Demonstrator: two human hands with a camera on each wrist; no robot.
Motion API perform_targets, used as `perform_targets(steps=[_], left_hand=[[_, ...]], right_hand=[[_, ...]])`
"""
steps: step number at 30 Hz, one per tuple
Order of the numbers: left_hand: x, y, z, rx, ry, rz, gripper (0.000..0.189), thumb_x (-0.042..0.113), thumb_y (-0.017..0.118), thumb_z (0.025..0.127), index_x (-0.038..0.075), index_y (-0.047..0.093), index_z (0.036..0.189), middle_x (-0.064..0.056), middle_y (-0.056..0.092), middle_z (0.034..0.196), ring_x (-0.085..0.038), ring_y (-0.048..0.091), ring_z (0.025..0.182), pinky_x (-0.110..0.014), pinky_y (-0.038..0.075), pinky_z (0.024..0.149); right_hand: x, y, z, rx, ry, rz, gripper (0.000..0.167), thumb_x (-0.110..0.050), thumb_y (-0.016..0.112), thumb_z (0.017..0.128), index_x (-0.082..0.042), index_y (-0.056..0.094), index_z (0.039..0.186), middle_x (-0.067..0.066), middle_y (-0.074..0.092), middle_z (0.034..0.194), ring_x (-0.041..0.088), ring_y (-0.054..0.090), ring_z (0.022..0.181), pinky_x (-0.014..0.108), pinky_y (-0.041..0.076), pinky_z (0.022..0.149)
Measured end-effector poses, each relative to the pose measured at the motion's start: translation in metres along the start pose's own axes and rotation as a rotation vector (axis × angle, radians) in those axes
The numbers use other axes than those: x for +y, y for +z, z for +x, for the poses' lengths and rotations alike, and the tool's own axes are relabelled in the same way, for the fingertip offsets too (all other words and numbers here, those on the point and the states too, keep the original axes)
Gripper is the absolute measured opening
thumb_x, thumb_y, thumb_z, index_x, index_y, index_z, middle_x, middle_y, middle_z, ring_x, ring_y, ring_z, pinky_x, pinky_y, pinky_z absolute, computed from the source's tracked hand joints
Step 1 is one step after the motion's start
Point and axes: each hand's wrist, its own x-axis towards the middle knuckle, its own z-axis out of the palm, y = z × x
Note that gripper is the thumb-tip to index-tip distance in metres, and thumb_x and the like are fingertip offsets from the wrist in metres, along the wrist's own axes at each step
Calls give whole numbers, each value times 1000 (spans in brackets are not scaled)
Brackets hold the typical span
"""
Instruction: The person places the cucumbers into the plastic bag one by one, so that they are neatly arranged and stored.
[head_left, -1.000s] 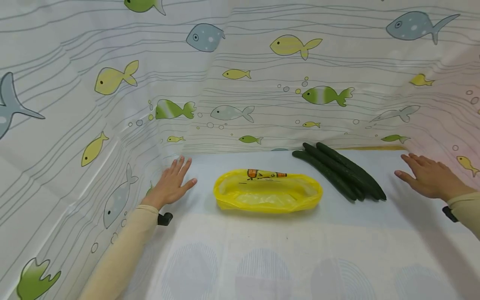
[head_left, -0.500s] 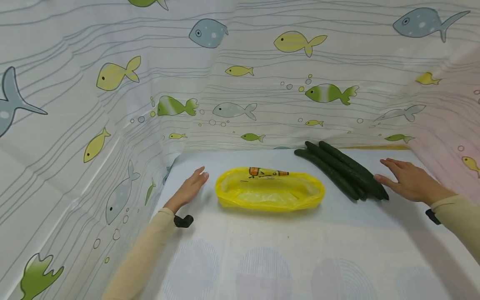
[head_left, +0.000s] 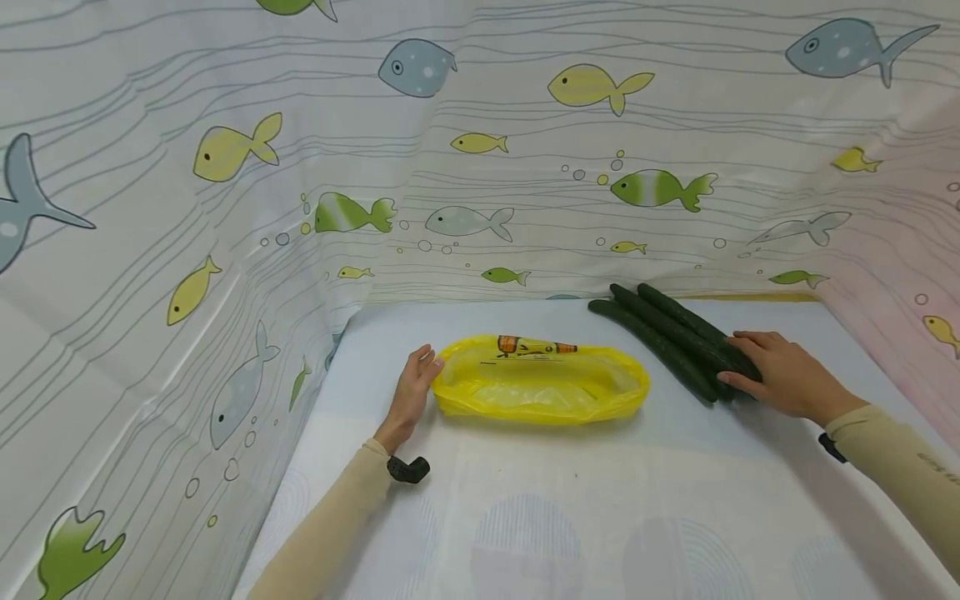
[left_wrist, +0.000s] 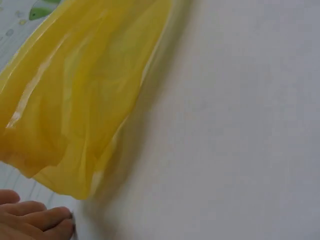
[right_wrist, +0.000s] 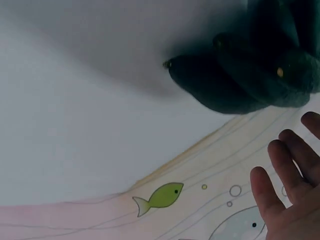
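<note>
A yellow plastic bag (head_left: pixel 540 410) stands on the table with its mouth spread wide and an orange print on its back wall. My left hand (head_left: pixel 412 390) is at the bag's left end, fingers fairly straight, the fingertips right at the rim. In the left wrist view the fingers (left_wrist: pixel 42 220) lie just below the bag's wall (left_wrist: pixel 90 95). To the right, several dark green cucumbers (head_left: pixel 667 340) lie side by side in a slanting pile. My right hand (head_left: pixel 791 377) reaches over their near end, fingers (right_wrist: pixel 286 162) extended and spread in the right wrist view.
A white cloth with pale round patterns covers the table (head_left: pixel 525 475). Behind and to the left rises a fish-printed curtain (head_left: pixel 495 183), and its pinkish part (head_left: pixel 915 258) borders the right side. A tan strip (head_left: pixel 750 297) shows along the back edge.
My left hand has moved right to the bag's left end. My right hand has moved left, from beside the cucumbers to over their near end. Bag and cucumbers stay in place.
</note>
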Motion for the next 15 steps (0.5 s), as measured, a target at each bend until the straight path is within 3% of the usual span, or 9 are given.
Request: perform_targets(steps=[7, 15], left_hand=[[-5, 20, -11, 59, 34, -48, 77, 42, 56, 108, 6, 24, 167, -18, 26, 174, -38, 27, 161, -56, 21, 130], [-8, 38, -20, 118, 40, -74, 73, 34, 59, 106, 5, 29, 165, -16, 32, 171, -35, 29, 159, -55, 20, 130]], right_hand=[[-4, 16, 2, 22, -14, -15, 61, -31, 76, 97, 8, 59, 141, 36, 59, 139, 56, 55, 125, 71, 46, 97], [-5, 32, 5, 177, -63, -43, 54, -23, 79, 93, 10, 63, 132, 35, 64, 128, 55, 58, 116, 70, 48, 90]])
